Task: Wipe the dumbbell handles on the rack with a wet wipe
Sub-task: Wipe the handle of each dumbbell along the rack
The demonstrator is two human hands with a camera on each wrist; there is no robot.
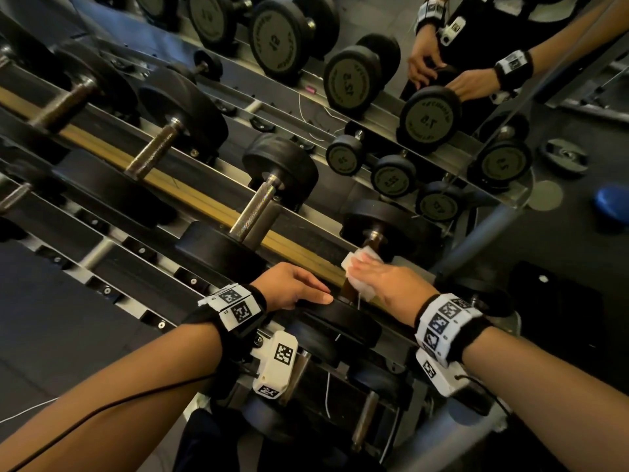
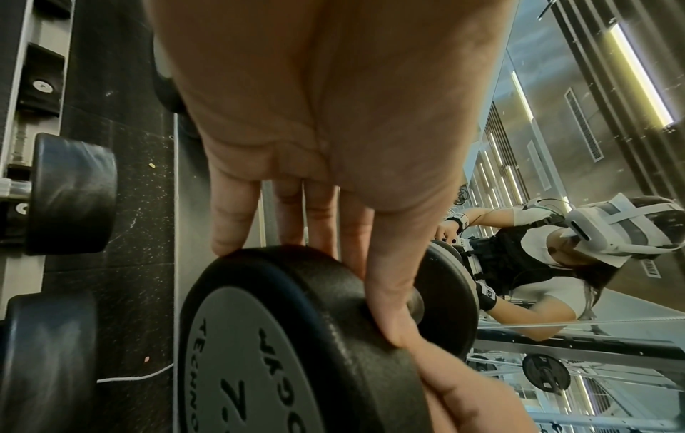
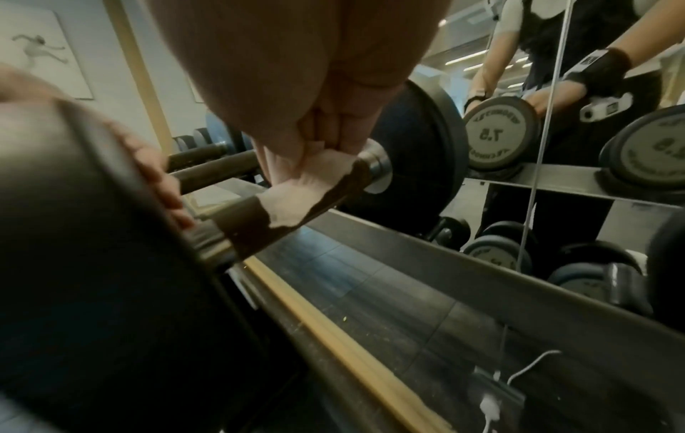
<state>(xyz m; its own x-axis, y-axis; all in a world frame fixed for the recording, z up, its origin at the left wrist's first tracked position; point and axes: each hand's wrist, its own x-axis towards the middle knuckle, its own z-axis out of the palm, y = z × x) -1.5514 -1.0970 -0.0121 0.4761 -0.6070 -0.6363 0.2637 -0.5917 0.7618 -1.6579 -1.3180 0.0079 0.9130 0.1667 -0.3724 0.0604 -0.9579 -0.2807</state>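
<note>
On the rack's top tier lies a black dumbbell with a dark handle point(image 1: 372, 241). My right hand point(image 1: 384, 281) grips a white wet wipe point(image 1: 357, 267) wrapped over that handle, nearer its far end. In the right wrist view the wipe point(image 3: 296, 199) drapes round the handle point(image 3: 252, 225) under my curled fingers point(image 3: 326, 131). My left hand point(image 1: 292, 287) holds the dumbbell's near head point(image 1: 343, 321). Its fingers point(image 2: 356, 234) reach over the rim of that head point(image 2: 278, 337), and the thumb point(image 2: 389, 293) lies along the edge.
More dumbbells sit to the left on the same tier, with bare knurled handles point(image 1: 253, 209) point(image 1: 153, 151). A gold strip point(image 1: 204, 202) runs under them. A mirror behind the rack reflects dumbbells point(image 1: 432, 117) and my hands. A lower tier holds further dumbbells point(image 1: 364, 420).
</note>
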